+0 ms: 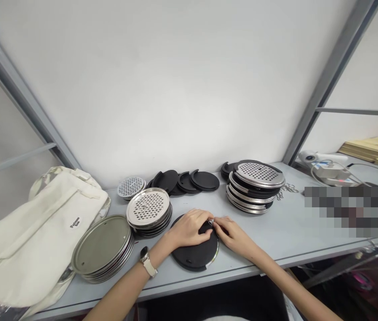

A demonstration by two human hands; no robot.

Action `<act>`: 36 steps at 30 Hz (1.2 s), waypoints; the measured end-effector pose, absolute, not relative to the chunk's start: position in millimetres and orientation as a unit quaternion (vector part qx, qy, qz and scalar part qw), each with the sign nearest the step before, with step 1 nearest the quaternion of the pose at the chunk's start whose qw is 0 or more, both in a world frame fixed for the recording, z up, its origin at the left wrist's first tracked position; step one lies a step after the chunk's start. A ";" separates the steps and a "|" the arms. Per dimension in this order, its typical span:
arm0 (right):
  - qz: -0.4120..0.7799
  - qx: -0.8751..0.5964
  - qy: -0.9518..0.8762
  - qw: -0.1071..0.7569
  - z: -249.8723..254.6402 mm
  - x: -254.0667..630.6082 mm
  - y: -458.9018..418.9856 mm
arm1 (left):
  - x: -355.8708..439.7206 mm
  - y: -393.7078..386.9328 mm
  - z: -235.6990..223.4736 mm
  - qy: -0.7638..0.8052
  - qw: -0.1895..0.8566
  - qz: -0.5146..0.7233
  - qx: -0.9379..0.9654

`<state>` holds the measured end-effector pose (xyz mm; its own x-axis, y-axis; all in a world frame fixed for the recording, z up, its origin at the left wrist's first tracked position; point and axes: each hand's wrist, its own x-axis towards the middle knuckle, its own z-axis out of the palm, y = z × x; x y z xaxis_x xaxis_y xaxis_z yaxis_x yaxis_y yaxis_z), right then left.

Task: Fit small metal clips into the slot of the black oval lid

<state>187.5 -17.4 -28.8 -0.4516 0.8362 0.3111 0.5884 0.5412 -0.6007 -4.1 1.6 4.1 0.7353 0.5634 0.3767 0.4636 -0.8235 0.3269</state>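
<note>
A black round disc (195, 255) with a thin metal rim showing under it lies on the grey table (292, 232) just in front of me. My left hand (190, 228), with a watch on its wrist, rests on the disc's top with fingers curled. My right hand (232, 234) meets it at the disc's upper right edge, fingertips pinched on a small shiny metal piece (211, 221) there. Both hands touch each other at that spot.
Left of the disc stand a stack of perforated metal plates (147, 209) and a stack of plain metal plates (103, 247). Loose black discs (185, 182) lie behind. A mixed stack (255, 185) stands at right. A cream cloth bag (28, 236) fills the left.
</note>
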 end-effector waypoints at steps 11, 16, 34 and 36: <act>0.200 -0.439 -0.825 0.295 -32.2 188.5 -16.9 | -4.7 1.9 5.8 0.306 0.139 0.238 0.911; 0.206 -0.432 -0.826 0.297 -30.8 188.3 -16.7 | -5.0 2.0 6.2 0.298 0.150 0.244 0.911; 0.203 -0.441 -0.821 0.299 -34.2 188.3 -15.7 | -5.6 3.8 3.1 0.299 0.202 0.264 0.894; 0.202 -0.442 -0.822 0.297 -33.7 187.8 -15.7 | -5.8 4.0 2.8 0.301 0.209 0.265 0.892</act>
